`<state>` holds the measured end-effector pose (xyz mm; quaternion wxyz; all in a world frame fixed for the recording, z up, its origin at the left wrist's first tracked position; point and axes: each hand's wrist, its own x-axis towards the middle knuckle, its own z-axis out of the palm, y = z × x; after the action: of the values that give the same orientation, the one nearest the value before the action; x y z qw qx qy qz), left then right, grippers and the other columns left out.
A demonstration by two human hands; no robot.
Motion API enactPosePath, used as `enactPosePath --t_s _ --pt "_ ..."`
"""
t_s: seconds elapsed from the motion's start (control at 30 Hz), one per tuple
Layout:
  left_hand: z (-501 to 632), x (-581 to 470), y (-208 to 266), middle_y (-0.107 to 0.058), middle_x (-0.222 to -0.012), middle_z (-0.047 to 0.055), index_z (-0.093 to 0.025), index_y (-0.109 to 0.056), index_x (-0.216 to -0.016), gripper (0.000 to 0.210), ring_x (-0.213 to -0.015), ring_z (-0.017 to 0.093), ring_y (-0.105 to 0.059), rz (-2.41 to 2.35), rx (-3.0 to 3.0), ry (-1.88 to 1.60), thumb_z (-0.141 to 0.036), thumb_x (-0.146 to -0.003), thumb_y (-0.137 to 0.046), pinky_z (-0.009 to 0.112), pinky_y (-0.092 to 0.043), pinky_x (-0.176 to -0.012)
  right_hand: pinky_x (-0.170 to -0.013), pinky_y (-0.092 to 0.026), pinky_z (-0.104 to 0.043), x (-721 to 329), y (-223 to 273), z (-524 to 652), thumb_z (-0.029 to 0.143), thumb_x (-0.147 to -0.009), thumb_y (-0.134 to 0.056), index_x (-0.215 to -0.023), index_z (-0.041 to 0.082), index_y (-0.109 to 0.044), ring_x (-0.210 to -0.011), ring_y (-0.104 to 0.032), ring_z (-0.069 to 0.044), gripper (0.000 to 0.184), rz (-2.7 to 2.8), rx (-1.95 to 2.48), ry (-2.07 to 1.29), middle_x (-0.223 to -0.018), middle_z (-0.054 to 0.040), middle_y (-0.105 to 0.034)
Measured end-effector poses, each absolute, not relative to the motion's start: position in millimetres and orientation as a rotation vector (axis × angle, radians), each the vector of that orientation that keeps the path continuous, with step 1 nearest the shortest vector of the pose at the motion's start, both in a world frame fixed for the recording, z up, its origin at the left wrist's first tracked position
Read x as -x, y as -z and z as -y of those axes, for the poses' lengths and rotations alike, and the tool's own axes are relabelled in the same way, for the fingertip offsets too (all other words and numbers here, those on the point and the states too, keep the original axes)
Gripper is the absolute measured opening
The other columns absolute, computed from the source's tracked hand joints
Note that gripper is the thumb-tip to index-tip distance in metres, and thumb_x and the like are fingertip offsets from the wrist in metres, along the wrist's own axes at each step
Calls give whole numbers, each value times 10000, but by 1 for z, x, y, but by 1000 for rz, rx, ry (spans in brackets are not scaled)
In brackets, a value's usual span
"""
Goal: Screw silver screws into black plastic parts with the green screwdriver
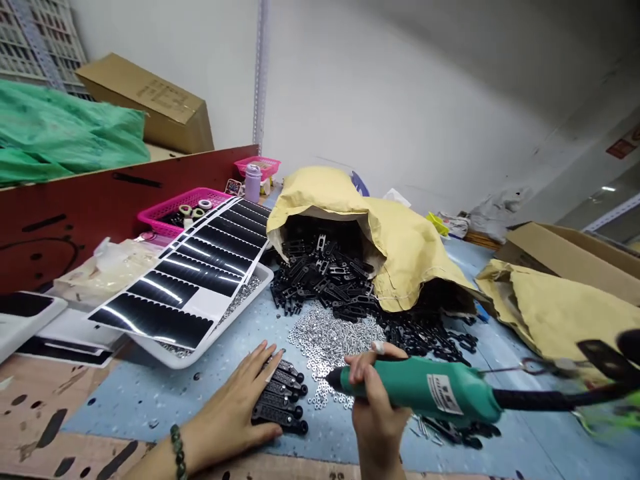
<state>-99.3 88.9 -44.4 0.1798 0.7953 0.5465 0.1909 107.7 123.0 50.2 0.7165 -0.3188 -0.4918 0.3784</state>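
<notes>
My left hand (239, 405) lies over a row of several black plastic parts (283, 395), its fingers and thumb spread around them. In my right hand (376, 400) is a green electric screwdriver (425, 387), lying nearly level with its dark tip towards the left. A black cord (537, 400) leads from its rear end off to the right. Behind the tool a pile of small silver nuts and screws (340, 340) covers the mat. More black parts (325, 277) spill from the mouth of a yellow sack (320, 190).
A white tray (185, 360) of metal pieces, topped by black sticker sheets (200, 267), stands on the left. Behind it is a pink basket (150, 219) with tape rolls. Another yellow sack (565, 307) and a cardboard box (575, 250) are on the right.
</notes>
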Motion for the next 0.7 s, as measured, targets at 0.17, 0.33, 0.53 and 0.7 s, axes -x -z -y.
enactPosePath --t_s 0.17,0.33,0.53,0.7 --pt "-85 100 51 -219 -1540 86 -306 -178 -1476 923 -1398 337 -183 -1531 -2215 -623 -415 -741 -726 546 -290 -1089 -565 -427 -278 -75 -48 -137 243 -880 -532 -957 233 -471 -478 -450 -107 99 1145 622 -948 -554 82 -449" --pt "-85 99 50 -231 -1536 87 -302 -171 -1478 922 -1395 340 -192 -1520 -2195 -633 -423 -747 -721 548 -293 -1089 -588 -422 -289 -68 -40 -140 245 -898 -508 -962 230 -474 -504 -460 -111 74 1249 591 -999 -570 78 -475" --pt "-84 98 45 -251 -1529 94 -293 -178 -1477 912 -1396 336 -192 -1516 -2163 -605 -419 -751 -715 552 -280 -1096 -566 -420 -284 -67 -33 -143 261 -907 -506 -944 234 -447 -489 -463 -114 75 1349 633 -1033 -549 87 -459" --pt "-84 96 47 -287 -1515 87 -305 -199 -1470 879 -1381 342 -239 -1504 -2142 -667 -404 -759 -707 563 -308 -1082 -500 -400 -258 -61 -26 -150 286 -891 -533 -893 233 -435 -446 -457 -107 111 1409 690 -1085 -527 92 -448"
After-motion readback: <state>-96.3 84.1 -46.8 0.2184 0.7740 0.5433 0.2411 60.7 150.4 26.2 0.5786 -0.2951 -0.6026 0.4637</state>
